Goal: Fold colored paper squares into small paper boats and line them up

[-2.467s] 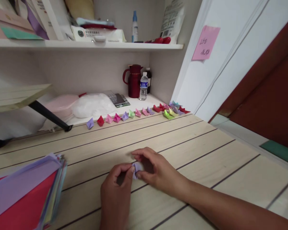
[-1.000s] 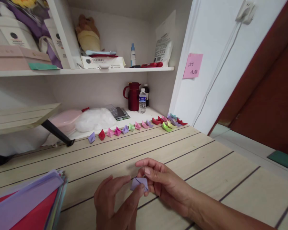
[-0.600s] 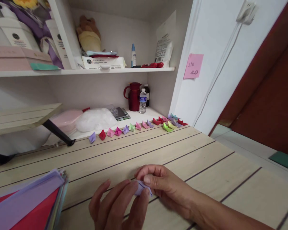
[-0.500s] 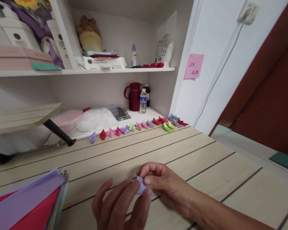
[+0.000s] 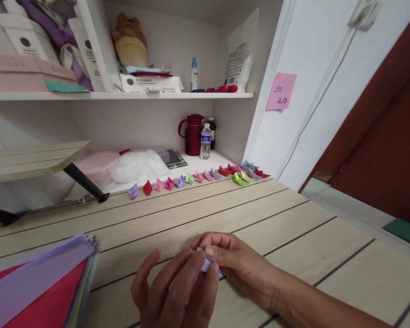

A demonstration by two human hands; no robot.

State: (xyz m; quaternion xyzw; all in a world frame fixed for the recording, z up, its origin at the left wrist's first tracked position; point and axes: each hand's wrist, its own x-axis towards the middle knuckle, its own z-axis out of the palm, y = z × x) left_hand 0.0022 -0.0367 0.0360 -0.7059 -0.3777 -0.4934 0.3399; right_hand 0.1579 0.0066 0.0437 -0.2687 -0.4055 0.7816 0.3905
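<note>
A small folded piece of lilac paper (image 5: 206,264) is pinched between my two hands, low in the middle of the head view. My right hand (image 5: 237,262) grips it from the right, thumb on top and fingers curled behind. From the left, my left hand (image 5: 177,287) holds its near side with thumb and fingertips, the little finger raised apart. Most of the paper is hidden behind the fingers. A row of little folded paper boats (image 5: 180,181) in several colours runs along the table's far edge, with more boats (image 5: 241,179) bunched at its right end.
On the left of the wooden table (image 5: 294,237) lies a stack of coloured paper sheets (image 5: 51,282). Black legs hold a small raised board (image 5: 30,161) at the back left. Behind stand a dark red jug (image 5: 193,136) and a water bottle (image 5: 205,142) in the shelf.
My left fingers have closed further over the lilac paper, covering more of it. Both hands stay in nearly the same place; the camera view has shifted slightly.
</note>
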